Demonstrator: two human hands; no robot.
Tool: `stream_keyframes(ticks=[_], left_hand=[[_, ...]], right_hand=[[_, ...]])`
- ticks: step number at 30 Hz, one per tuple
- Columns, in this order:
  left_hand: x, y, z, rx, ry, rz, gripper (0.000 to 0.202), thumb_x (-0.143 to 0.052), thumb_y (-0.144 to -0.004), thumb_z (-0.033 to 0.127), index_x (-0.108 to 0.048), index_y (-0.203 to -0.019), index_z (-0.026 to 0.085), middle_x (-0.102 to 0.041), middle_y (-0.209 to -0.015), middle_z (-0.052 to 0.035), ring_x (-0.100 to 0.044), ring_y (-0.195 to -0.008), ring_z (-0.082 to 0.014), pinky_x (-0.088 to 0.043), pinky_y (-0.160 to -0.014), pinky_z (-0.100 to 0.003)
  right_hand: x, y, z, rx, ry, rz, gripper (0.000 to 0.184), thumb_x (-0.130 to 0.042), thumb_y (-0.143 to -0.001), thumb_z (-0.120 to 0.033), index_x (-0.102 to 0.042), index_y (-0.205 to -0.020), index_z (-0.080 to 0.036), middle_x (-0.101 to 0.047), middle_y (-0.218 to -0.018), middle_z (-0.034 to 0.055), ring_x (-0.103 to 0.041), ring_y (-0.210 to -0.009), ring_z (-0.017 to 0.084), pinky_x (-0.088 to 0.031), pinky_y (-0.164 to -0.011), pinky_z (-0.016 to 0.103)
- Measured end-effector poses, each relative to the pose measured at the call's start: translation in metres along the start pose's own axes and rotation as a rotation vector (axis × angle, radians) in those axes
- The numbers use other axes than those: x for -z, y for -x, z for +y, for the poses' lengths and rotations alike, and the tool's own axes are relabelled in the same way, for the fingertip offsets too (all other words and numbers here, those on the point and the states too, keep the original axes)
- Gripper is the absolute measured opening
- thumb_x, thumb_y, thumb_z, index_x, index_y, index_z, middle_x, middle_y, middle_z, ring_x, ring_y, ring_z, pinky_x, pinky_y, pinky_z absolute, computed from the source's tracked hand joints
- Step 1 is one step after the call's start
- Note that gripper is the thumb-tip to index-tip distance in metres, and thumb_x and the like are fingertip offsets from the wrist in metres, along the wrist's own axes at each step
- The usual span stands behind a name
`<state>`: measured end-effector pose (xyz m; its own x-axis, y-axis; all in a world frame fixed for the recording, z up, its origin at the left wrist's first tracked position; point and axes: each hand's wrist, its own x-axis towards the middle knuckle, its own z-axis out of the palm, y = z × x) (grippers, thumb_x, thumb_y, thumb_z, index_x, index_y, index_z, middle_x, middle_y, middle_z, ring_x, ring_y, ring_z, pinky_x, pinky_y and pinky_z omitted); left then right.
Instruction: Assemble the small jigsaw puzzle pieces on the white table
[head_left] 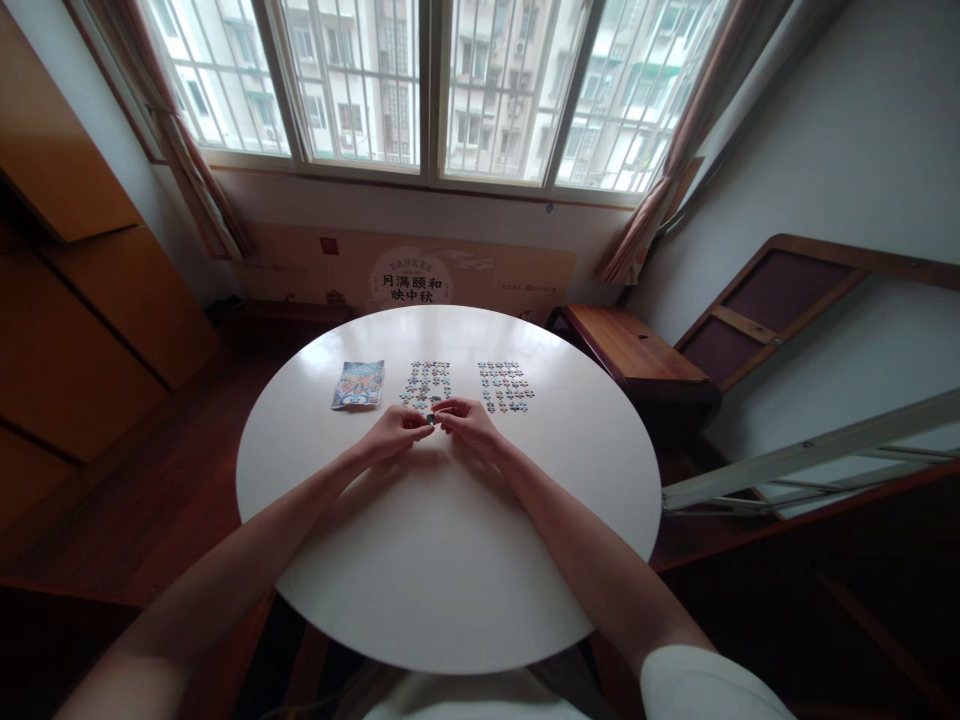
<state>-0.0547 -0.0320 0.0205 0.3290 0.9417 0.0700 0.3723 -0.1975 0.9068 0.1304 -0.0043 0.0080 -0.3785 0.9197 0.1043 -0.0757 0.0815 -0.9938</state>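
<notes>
Over the white round table (420,560), my left hand (395,432) and my right hand (466,424) meet with fingertips pinched on a small dark jigsaw piece (431,419). Whether it is one piece or two joined is too small to tell. Just beyond my fingers lies a group of loose jigsaw pieces (427,382) set out in rows, its near edge partly hidden by my hands. To the right is a second group of jigsaw pieces (504,386), also in rows. A colourful picture sheet or packet (358,385) lies flat on the left.
Behind the table, a printed board (322,262) with Chinese writing leans below the barred window (360,90). A wooden bench or low table (637,345) stands at the back right. Wooden cabinets (82,330) line the left side. A framed panel (765,310) leans on the right wall.
</notes>
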Motion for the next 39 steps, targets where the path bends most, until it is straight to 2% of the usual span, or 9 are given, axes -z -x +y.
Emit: stream_keyframes(ticks=[24, 31, 39], left_hand=[[0.0004, 0.0011, 0.0021, -0.014, 0.0, -0.007, 0.034, -0.065, -0.075, 0.045, -0.061, -0.064, 0.013, -0.053, -0.049, 0.0029, -0.043, -0.044, -0.0074, -0.03, -0.043, -0.019], [0.0008, 0.001, 0.0003, -0.012, -0.002, -0.006, 0.035, -0.065, -0.075, 0.046, -0.064, -0.069, 0.012, -0.055, -0.053, 0.0019, -0.046, -0.046, -0.0081, -0.032, -0.044, -0.019], [0.0004, 0.0016, 0.0037, -0.015, 0.0, -0.01, 0.034, -0.065, -0.076, 0.045, -0.062, -0.066, 0.012, -0.052, -0.048, 0.0033, -0.045, -0.044, -0.0075, -0.031, -0.043, -0.018]], right_hand=[[-0.0017, 0.0023, -0.0037, -0.01, -0.001, 0.002, 0.03, -0.079, -0.063, -0.038, -0.073, -0.083, -0.016, -0.067, -0.067, 0.0021, -0.055, -0.057, 0.011, -0.045, -0.058, 0.027], [-0.0014, 0.0015, -0.0026, -0.005, -0.005, -0.003, 0.03, -0.079, -0.064, -0.037, -0.072, -0.083, -0.016, -0.067, -0.068, 0.0022, -0.055, -0.057, 0.011, -0.045, -0.059, 0.027], [-0.0014, 0.0016, -0.0021, 0.004, 0.012, -0.009, 0.029, -0.077, -0.065, -0.037, -0.072, -0.084, -0.015, -0.067, -0.068, 0.0021, -0.054, -0.057, 0.01, -0.045, -0.058, 0.026]])
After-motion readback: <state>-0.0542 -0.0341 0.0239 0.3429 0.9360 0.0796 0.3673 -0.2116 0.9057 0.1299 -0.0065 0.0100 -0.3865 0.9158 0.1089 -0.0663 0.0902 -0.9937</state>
